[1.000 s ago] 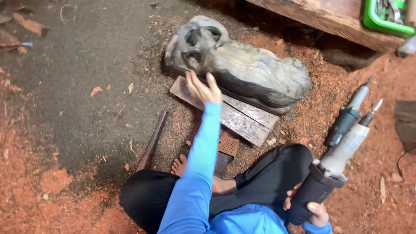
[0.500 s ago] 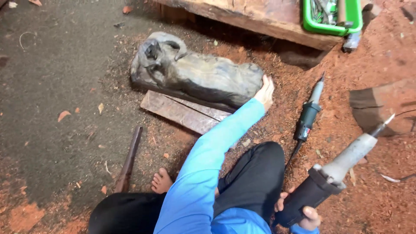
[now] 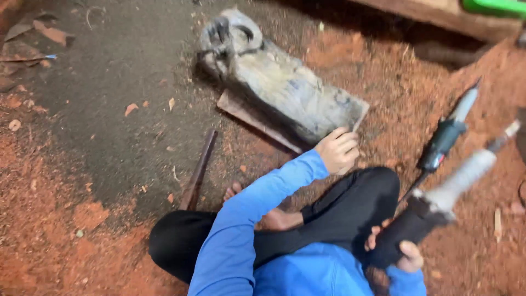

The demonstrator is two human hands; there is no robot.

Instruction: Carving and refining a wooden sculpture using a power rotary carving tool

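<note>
Our left hand (image 3: 338, 151) gripped the near end of the wood carving (image 3: 279, 87), which lay on a plank (image 3: 246, 116) on the ground. Right hand (image 3: 402, 255) was clamped round a die grinder (image 3: 438, 200), held off the ground w/ its tip pointing away.

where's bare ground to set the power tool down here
Free: the dark ground left of the wood carving, beyond the stick. Crowded: right of the knee, where a second tool lies beside the held power tool.
</note>
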